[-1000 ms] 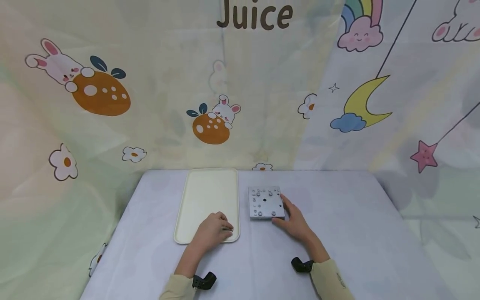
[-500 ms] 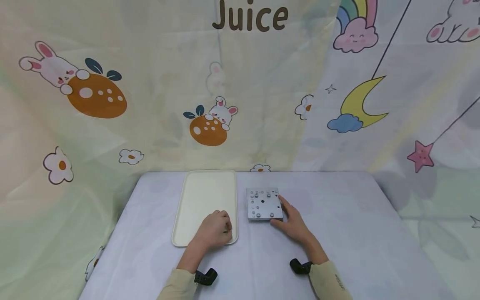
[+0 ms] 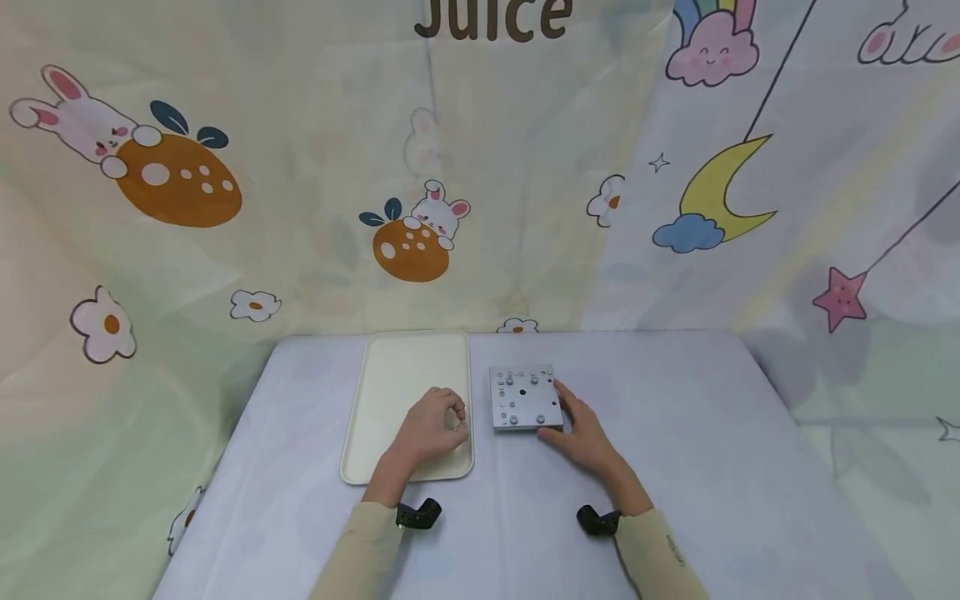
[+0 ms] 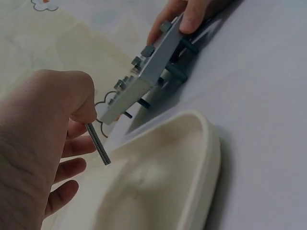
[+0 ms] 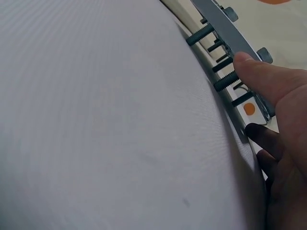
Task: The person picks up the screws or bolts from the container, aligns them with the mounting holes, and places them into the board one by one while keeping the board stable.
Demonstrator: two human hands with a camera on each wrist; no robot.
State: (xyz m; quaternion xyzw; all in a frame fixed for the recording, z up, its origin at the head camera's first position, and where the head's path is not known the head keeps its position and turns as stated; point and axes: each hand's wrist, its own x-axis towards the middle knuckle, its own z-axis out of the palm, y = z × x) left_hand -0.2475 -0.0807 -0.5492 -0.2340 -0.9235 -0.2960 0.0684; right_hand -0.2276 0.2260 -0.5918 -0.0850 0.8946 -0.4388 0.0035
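Note:
Between its thumb and index finger, my left hand (image 3: pixel 433 423) pinches a screw (image 4: pixel 98 143) over the near right part of a cream tray (image 3: pixel 397 367). The threaded shaft points down; the head is hidden by the fingers. To the tray's right is a square silver metal plate (image 3: pixel 523 398) with several small screws and holes on top. Several dark screw shanks (image 5: pixel 225 80) stick out beneath the plate, holding it off the cloth. My right hand (image 3: pixel 588 437) grips the plate's near right corner, thumb on the front edge and fingers at the right side.
A white cloth (image 3: pixel 675 392) covers the table. Behind it hangs a printed curtain (image 3: pixel 525 208) with rabbits, oranges and a moon. Black wrist cameras (image 3: pixel 420 514) sit on both forearms. The tray's raised rim (image 4: pixel 211 143) lies near the left hand.
My left hand has moved slightly away from me over the tray, its thumb and index finger now forming a ring. The right hand stays at the plate. The head view has shifted a little.

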